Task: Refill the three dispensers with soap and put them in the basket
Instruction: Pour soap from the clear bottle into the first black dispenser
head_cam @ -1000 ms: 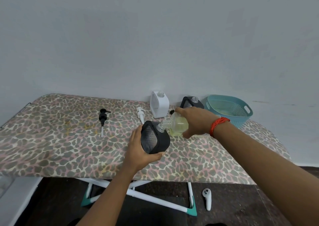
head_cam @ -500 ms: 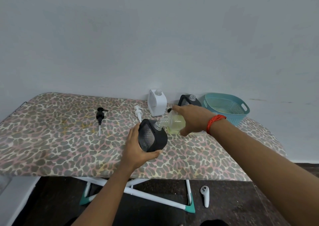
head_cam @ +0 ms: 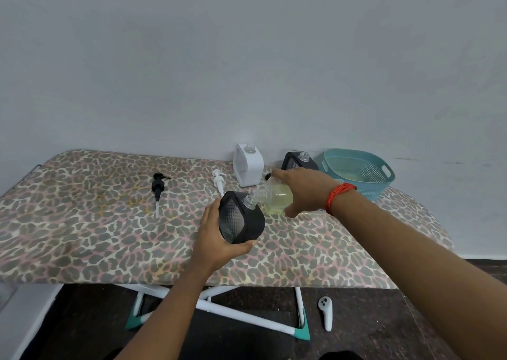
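— What are the hands holding?
— The left hand [head_cam: 216, 236] grips a black dispenser [head_cam: 241, 219] with a clear quilted face, tilted, near the worktop's [head_cam: 82, 236] front edge. The right hand [head_cam: 301, 189] grips a clear round bottle [head_cam: 274, 197] of pale yellow soap, its neck touching the dispenser's open mouth.
— And the rest?
— A white dispenser [head_cam: 248, 167], another black one [head_cam: 297, 162] and a perforated teal basket [head_cam: 359, 173] sit along the back edge.

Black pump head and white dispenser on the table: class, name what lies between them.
In the head view, a white pump head lies on the table between the black pump head and the white dispenser.
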